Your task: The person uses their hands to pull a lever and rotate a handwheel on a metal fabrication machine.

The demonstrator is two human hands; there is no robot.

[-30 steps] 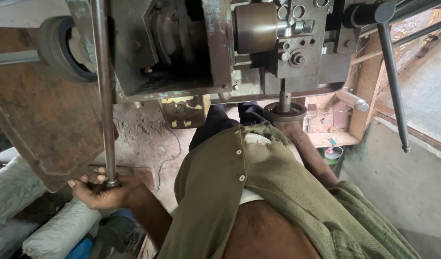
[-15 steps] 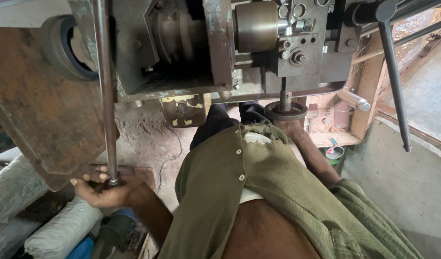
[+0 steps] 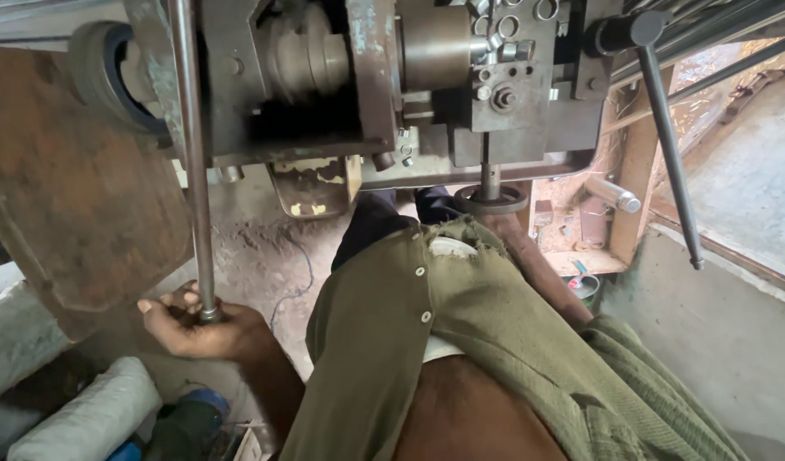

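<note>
Workshop floor, bare dirt, below a grimy steel machine. Long steel lever rod runs near-vertical down from the machine's left side; left hand is clamped around its lower end. Right hand is hidden under the machine by a small handwheel; grip cannot be told.

Olive-green shirt, grey steel rod, rust-brown plate.

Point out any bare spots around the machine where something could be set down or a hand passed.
Bare dirt floor lies open between the rusty plate and the person's olive shirt. The concrete ledge on the right is also bare. It is crowded lower left, where the left hand grips the long steel rod beside white sacks.
</note>
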